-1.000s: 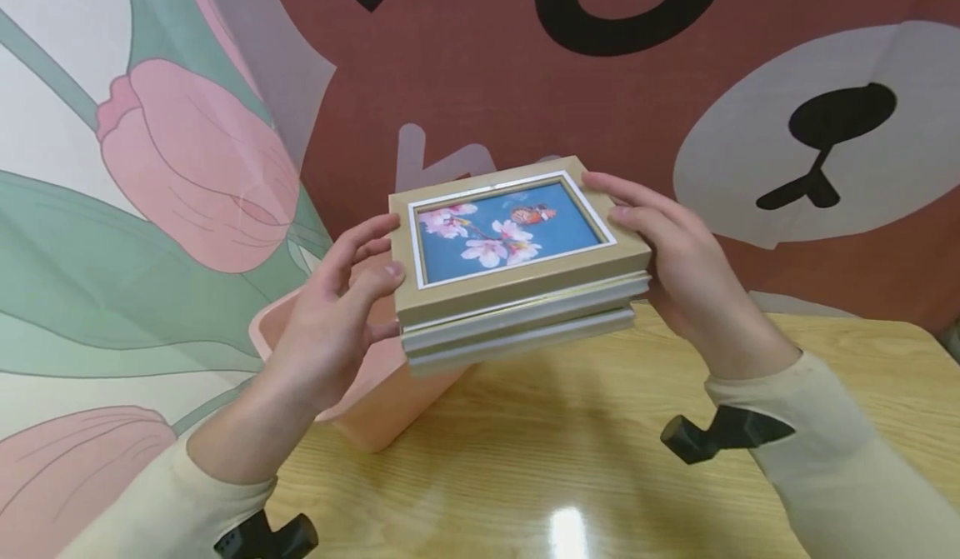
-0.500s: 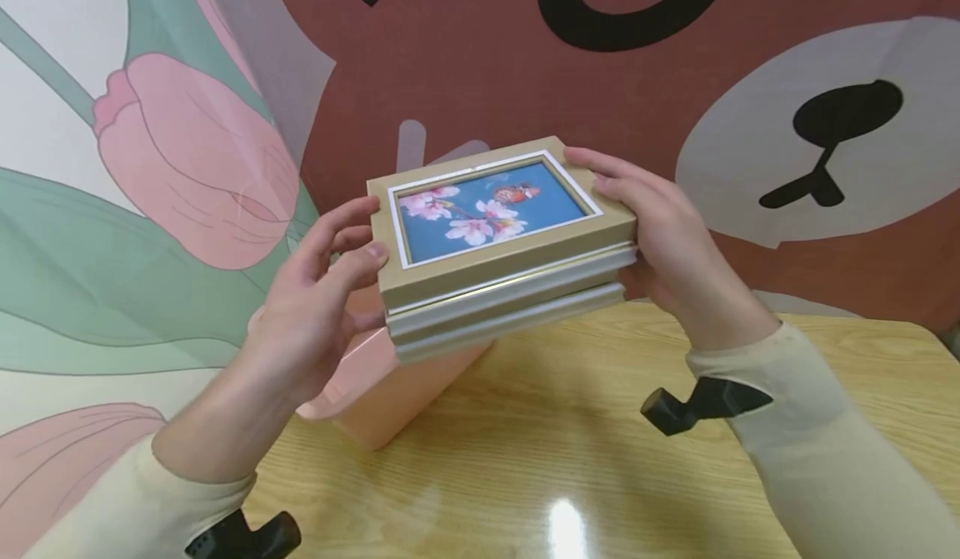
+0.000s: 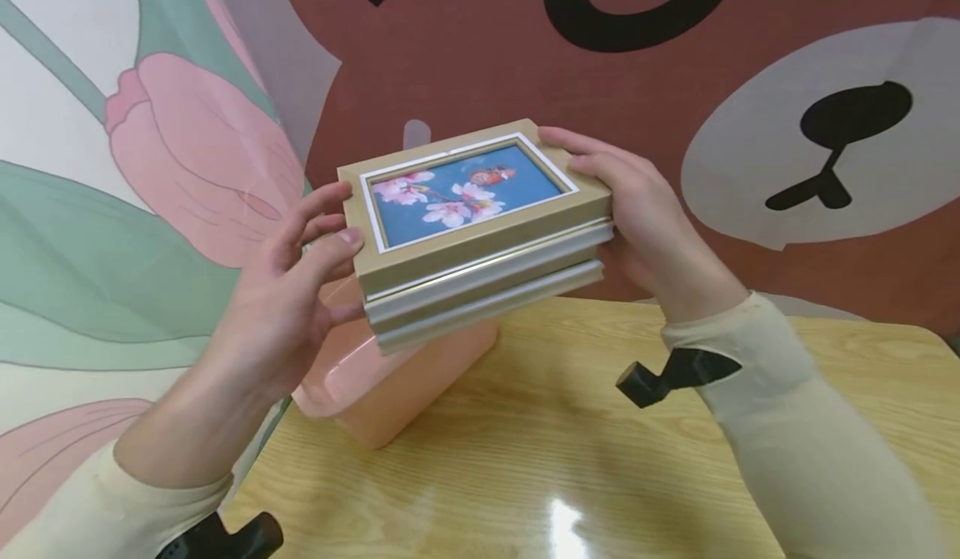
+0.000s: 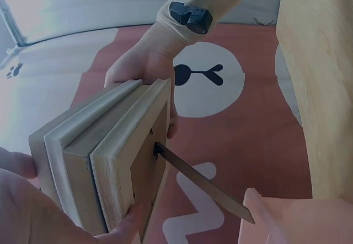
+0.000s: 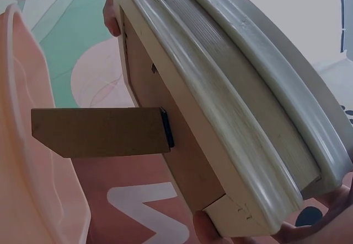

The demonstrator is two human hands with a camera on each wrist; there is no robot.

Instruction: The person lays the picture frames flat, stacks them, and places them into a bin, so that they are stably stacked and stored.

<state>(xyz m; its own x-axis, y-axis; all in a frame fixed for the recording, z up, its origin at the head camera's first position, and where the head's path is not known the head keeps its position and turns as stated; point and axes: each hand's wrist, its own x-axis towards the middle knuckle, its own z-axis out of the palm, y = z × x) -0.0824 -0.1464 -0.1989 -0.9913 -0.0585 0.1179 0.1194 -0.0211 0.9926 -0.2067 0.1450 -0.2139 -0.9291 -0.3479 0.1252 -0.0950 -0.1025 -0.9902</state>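
A stack of picture frames (image 3: 483, 255) is held above the table between both hands. The top frame is tan with a white inner border around a picture (image 3: 465, 192) of pink blossoms and a butterfly on blue. My left hand (image 3: 281, 301) grips the left end, thumb and fingertips at the top frame's edge. At the right end, my right hand (image 3: 637, 213) holds the stack with two fingers over the top edge and the rest beneath. From the brown back of the lowest frame a flat easel stand (image 5: 102, 133) sticks out; the head view hides it.
A pink plastic bin (image 3: 420, 388) stands on the wood-grain table (image 3: 585, 426), below and behind the left end of the stack. A printed cloth backdrop (image 3: 480, 51) hangs behind the table. Black devices (image 3: 675, 373) are strapped to both wrists.
Both hands have carried the stack left and slightly upward in the head view, keeping the same hold. More of the bin's right end and front now shows beneath it.
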